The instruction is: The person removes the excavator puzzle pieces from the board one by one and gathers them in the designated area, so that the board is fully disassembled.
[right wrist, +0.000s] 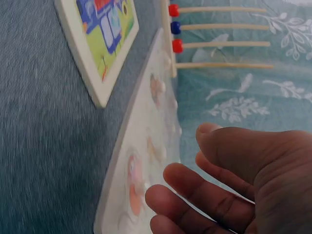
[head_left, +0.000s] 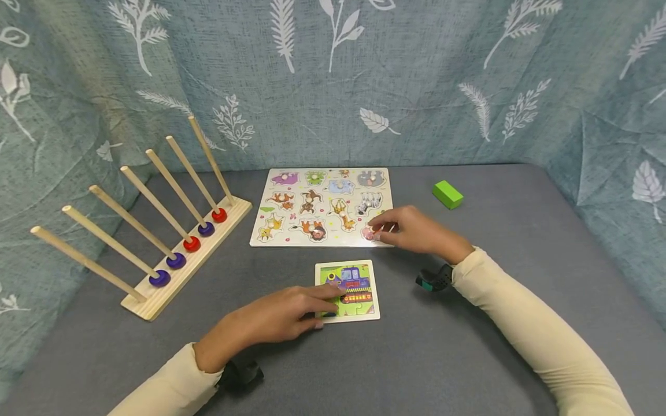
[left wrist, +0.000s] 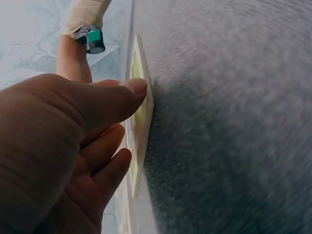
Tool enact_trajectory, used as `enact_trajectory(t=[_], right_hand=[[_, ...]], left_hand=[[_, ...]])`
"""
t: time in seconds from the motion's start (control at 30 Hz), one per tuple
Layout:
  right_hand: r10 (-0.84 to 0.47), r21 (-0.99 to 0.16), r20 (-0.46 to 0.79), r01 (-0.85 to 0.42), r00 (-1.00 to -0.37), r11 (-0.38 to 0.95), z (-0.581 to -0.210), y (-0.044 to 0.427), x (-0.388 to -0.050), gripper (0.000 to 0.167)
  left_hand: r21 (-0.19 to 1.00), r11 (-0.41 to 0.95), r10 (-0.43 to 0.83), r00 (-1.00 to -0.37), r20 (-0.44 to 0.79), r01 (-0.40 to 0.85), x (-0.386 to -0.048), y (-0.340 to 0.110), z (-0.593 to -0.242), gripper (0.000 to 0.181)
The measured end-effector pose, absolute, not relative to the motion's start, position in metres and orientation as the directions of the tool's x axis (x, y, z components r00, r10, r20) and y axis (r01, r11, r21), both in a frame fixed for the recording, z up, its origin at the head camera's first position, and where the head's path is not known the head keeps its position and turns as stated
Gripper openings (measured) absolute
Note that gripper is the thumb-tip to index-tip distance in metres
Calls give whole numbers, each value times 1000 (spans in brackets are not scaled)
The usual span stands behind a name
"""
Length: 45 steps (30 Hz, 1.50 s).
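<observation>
The small framed vehicle puzzle (head_left: pixel 359 312) lies flat near the middle of the table. My left hand (head_left: pixel 281 312) rests its fingers over the puzzle's left part, with the thumb at its lower left edge. Behind it is a white animal puzzle board (head_left: pixel 322 241) with knobbed pieces. My right hand (head_left: pixel 416 231) is at the board's front right corner, fingers bent around the pink piece (head_left: pixel 367 233). In the right wrist view a gap shows between the thumb and fingers of my right hand (right wrist: pixel 229 180), with nothing held there.
At the left stands a wooden rack (head_left: pixel 208 245) with several upright pegs, some carrying red or purple beads. A green block (head_left: pixel 447 195) lies at the back right. A patterned curtain (head_left: pixel 416 86) hangs behind the table.
</observation>
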State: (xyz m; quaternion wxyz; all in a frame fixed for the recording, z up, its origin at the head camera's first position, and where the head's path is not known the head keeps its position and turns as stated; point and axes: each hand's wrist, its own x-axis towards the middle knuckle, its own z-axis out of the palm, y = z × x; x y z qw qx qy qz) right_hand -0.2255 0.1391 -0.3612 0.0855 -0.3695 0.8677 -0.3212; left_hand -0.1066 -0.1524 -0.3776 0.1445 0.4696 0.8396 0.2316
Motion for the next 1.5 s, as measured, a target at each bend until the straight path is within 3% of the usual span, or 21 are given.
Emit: enact_trajectory(t=[0.2,0.67,0.83,1.5], right_hand=[[-719,-653,74,-578,-691,489,-363,127,-220,26],[-825,-718,56,-597,-563,358,-364,100,-210,24],[-838,-748,45,-575,-544,333,-364,95,-208,24],[-879,-718,-44,-597,-475,359,-369,73,-207,23]], left_hand=[[551,439,859,-511,-27,710,-107,-150,-382,32],[563,439,861,-506,-44,700,-106,-147,-383,31],[562,451,854,-518,-46,693,-106,-147,-382,30],[582,439,854,-519,-34,685,-105,-149,-386,33]])
